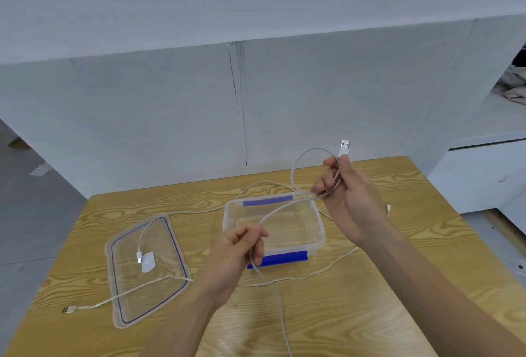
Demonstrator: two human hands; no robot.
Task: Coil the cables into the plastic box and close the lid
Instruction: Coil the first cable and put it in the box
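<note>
White cable [280, 208] stretched above the open plastic box [320, 233], right hand [353, 203] curled round its loop over the box's far right corner, USB plug [344, 147] above the thumb, left hand [236, 257] pinching it at the box's near edge

White cable [291, 206] between left hand [239, 251] and right hand [350, 194], above the open plastic box [227, 220].
</note>
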